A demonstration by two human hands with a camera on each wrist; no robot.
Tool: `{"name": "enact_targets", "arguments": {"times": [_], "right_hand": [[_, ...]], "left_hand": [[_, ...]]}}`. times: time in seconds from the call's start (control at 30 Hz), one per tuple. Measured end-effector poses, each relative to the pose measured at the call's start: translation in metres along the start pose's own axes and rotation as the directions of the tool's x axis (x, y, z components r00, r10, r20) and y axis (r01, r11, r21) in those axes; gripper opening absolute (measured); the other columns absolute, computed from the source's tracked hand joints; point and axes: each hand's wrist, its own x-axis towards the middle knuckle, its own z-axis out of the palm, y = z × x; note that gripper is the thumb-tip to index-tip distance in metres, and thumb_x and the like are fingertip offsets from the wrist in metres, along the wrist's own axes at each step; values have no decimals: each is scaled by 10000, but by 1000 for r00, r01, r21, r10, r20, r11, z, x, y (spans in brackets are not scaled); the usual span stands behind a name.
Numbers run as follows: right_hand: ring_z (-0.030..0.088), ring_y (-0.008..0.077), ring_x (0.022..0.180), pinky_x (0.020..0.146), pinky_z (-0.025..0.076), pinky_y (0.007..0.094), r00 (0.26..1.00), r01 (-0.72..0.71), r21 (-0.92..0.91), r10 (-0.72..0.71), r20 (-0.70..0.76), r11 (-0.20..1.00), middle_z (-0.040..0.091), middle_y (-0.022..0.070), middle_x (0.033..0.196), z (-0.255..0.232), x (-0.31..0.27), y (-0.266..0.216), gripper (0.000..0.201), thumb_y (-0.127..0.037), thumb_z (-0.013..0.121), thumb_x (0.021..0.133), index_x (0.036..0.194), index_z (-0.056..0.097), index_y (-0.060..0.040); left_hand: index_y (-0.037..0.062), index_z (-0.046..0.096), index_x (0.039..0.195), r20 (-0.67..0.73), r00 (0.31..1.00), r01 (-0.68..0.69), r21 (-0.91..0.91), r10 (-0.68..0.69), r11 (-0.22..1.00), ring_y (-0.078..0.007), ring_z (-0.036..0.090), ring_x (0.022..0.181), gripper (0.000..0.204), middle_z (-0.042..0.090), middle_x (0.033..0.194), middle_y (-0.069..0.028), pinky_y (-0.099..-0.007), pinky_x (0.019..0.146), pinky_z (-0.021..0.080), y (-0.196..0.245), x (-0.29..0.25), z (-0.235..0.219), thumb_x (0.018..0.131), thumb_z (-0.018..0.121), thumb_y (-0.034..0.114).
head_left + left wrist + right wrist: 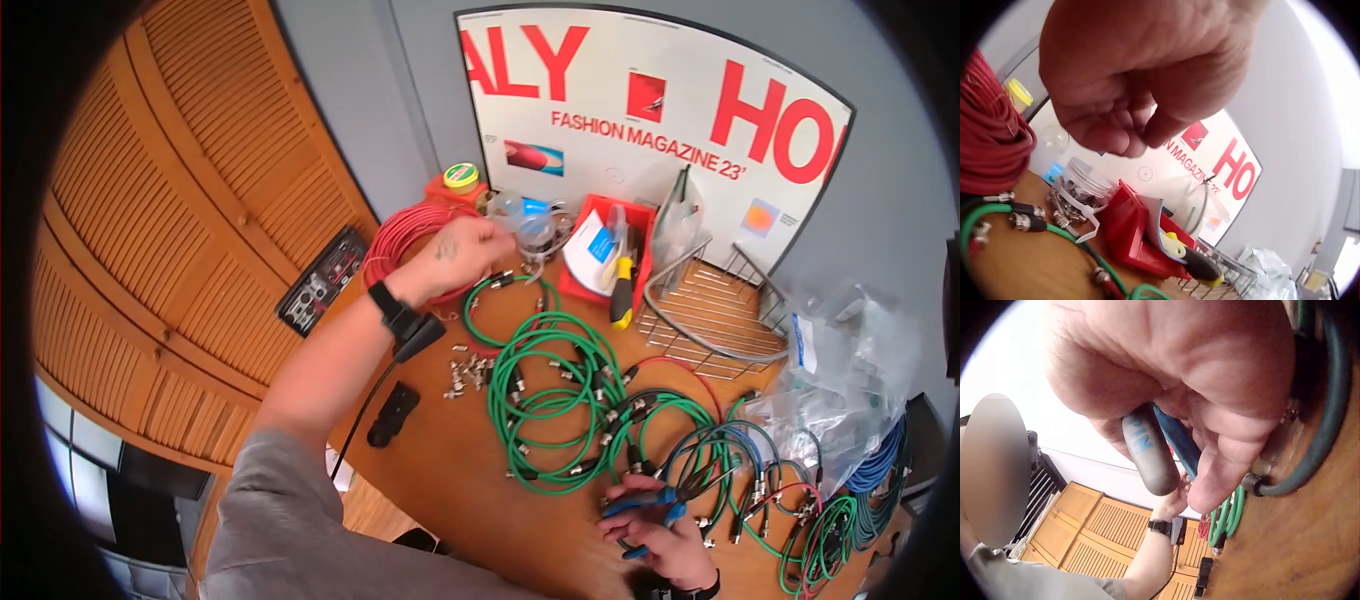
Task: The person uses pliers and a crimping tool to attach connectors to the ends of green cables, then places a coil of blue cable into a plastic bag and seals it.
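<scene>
My left hand (465, 258) is raised at the back of the table, beside a clear jar (1075, 190) of small metal connectors. In the left wrist view its fingers curl in toward the thumb; I cannot tell whether something small is pinched between them. My right hand (660, 535) grips a pair of pliers (694, 484) low on the right, among the cables. The grey-and-blue handle (1147, 450) shows between thumb and fingers in the right wrist view. Coiled green cables (550, 400) with metal-ended plugs lie between the hands, near a pile of loose connectors (467, 376).
A red cable coil (405, 240) lies left of the jar. To its right stand a red bin (648, 235) with a yellow-and-black-handled tool (622, 295) and a wire basket (715, 310). Plastic bags (850, 370) and blue cables crowd the right. A black object (393, 414) lies near the left edge.
</scene>
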Motion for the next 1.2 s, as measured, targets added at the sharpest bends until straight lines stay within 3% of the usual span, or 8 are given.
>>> {"name": "enact_targets", "arguments": {"times": [0.27, 0.53, 0.63, 0.7, 0.77, 0.83, 0.97, 1.2], "right_hand": [[668, 285, 999, 810, 550, 367, 998, 61, 55, -61, 4, 997, 553, 150, 1266, -4, 4, 3, 561, 6, 550, 853, 1391, 388, -1], [675, 279, 988, 792, 554, 350, 996, 84, -5, -84, 1, 996, 541, 158, 1271, 1, 2, 3, 548, -23, 563, 850, 1371, 397, 2], [671, 265, 997, 796, 551, 345, 996, 87, -32, -87, -2, 996, 544, 150, 1279, 2, 0, 3, 544, -16, 549, 859, 1380, 394, -5], [683, 299, 979, 764, 575, 352, 993, 115, -6, -115, -10, 993, 561, 174, 1261, 2, -1, 6, 535, -4, 549, 848, 1362, 404, 18], [670, 260, 997, 795, 550, 337, 994, 106, -10, -106, 2, 994, 558, 146, 1276, 6, -3, 3, 526, -10, 550, 871, 1377, 403, -3], [657, 220, 1015, 826, 526, 321, 996, 94, -33, -94, -4, 995, 555, 118, 1291, 7, -4, 0, 518, -16, 551, 895, 1391, 403, -24], [635, 173, 1007, 811, 509, 300, 995, 97, -81, -95, 31, 992, 566, 88, 1281, 7, -6, 1, 483, -45, 554, 923, 1385, 415, -27], [620, 156, 950, 781, 520, 303, 996, 64, -201, -49, 81, 978, 570, 88, 1252, 9, -10, -3, 488, -40, 551, 917, 1385, 413, -13]], "left_hand": [[37, 715, 920, 38, 987, -143, 647, 156, 749, -336, 661, 783, 179, 674, 792, -174, -405, 739, 524, -36, -125, 4, 818, 608, 137], [34, 676, 1093, 126, 965, -257, 627, 230, 735, -371, 643, 871, 300, 673, 940, -200, -418, 807, 512, -74, -127, 6, 804, 636, 103], [9, 655, 1125, 51, 988, -147, 555, 143, 819, -320, 671, 857, 286, 695, 949, -169, -376, 774, 526, -51, -132, 8, 852, 641, 95], [-8, 651, 1100, -27, 1000, -5, -37, 4, 999, -240, 691, 866, 224, 708, 964, -133, -319, 747, 539, -30, -145, 19, 914, 624, 112], [20, 642, 1052, 17, 1000, -13, -363, 21, 932, -185, 687, 892, 142, 704, 985, -105, -284, 750, 551, -13, -155, 44, 945, 596, 100], [44, 631, 1010, 173, 983, 180, -868, -58, 463, -220, 701, 843, 109, 709, 941, -119, -309, 768, 587, 5, -163, 73, 955, 563, 109], [35, 614, 1039, 447, 892, 447, -894, 59, 18, -215, 705, 864, 140, 707, 904, -115, -308, 766, 593, 8, -142, 136, 969, 529, 121], [73, 561, 1177, 630, 761, 630, -774, 153, 54, -114, 590, 746, 235, 604, 861, -11, -247, 626, 476, 5, -136, 178, 994, 543, 219]]}}
